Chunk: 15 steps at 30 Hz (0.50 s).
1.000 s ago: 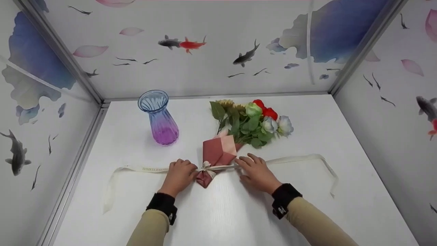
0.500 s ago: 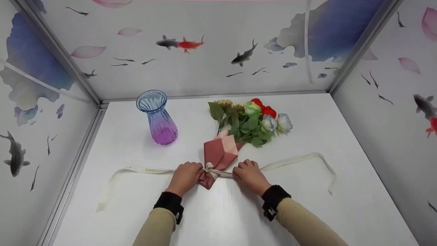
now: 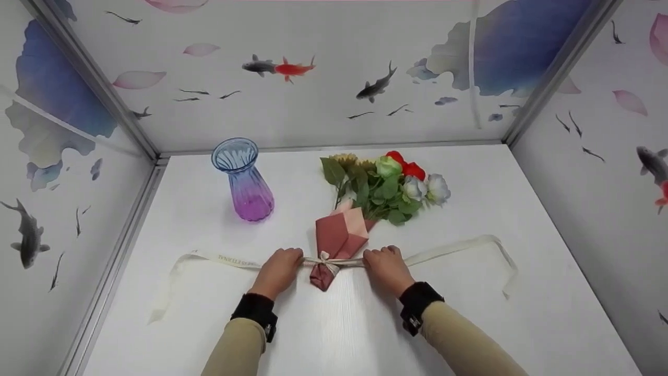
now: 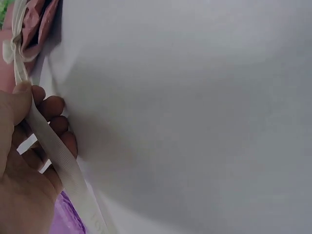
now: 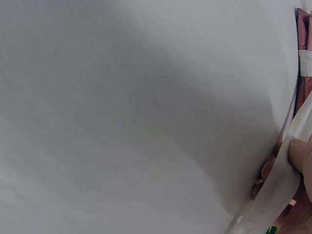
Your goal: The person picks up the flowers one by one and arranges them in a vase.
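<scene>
A cream ribbon (image 3: 443, 248) is knotted round the narrow lower end of a bouquet in dull red wrapping paper (image 3: 332, 235), lying on the table. To the left of the knot (image 3: 324, 258), my left hand (image 3: 278, 270) pinches the ribbon; the left wrist view has the thumb pressing the ribbon (image 4: 61, 156) over curled fingers. My right hand (image 3: 388, 269) grips the other side, its thumb on the ribbon (image 5: 279, 187) in the right wrist view. Between both hands the ribbon runs nearly straight through the knot. Its loose ends trail outward on the table.
Red, green, pale blue and yellowish flowers (image 3: 389, 183) with leaves spread from the paper towards the back. A blue-to-purple glass vase (image 3: 249, 190) stands at the back left. Printed panels (image 3: 323, 115) wall the white table (image 3: 469, 324) at the back and both sides.
My right fingers, spread loosely beside the ribbon a second ago, have closed on it. The hands have drawn apart a little, pulling the ribbon straighter, and the wrapped bouquet's lower end has shifted slightly right.
</scene>
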Each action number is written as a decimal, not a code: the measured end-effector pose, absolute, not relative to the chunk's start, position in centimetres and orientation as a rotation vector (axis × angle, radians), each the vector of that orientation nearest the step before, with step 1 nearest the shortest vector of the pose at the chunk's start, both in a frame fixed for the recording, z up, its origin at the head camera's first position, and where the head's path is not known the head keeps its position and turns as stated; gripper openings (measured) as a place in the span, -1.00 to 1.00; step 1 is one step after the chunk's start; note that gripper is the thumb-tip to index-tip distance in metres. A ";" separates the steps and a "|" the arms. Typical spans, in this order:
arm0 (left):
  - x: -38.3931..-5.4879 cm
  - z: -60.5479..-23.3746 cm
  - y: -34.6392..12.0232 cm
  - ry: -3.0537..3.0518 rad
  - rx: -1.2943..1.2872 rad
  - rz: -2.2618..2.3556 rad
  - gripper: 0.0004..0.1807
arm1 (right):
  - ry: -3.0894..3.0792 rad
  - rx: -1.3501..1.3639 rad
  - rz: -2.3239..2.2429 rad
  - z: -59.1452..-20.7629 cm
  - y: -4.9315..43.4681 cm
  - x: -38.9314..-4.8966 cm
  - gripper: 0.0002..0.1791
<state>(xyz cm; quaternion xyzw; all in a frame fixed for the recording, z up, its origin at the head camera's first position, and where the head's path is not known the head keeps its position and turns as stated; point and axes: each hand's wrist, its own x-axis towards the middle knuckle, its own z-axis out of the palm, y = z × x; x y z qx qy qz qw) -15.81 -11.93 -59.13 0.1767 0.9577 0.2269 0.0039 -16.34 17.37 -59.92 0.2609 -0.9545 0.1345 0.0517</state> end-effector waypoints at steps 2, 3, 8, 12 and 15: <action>-15.7 -59.1 -12.7 3.004 0.484 0.709 -0.83 | -2.916 0.779 0.416 -59.9 17.7 -16.5 -0.80; -15.7 -59.1 -13.1 3.000 0.447 0.708 -0.82 | -2.914 0.774 0.415 -60.0 17.9 -16.5 -0.80; -15.5 -59.2 -15.2 3.000 0.295 0.687 -0.82 | -2.900 0.763 0.417 -60.2 18.9 -17.0 -0.81; -15.4 -59.3 -16.2 3.009 0.194 0.652 -0.83 | -2.903 0.753 0.444 -60.1 19.5 -17.1 -0.82; -15.3 -59.3 -16.5 3.008 0.169 0.633 -0.84 | -2.898 0.755 0.447 -60.0 19.6 -17.0 -0.82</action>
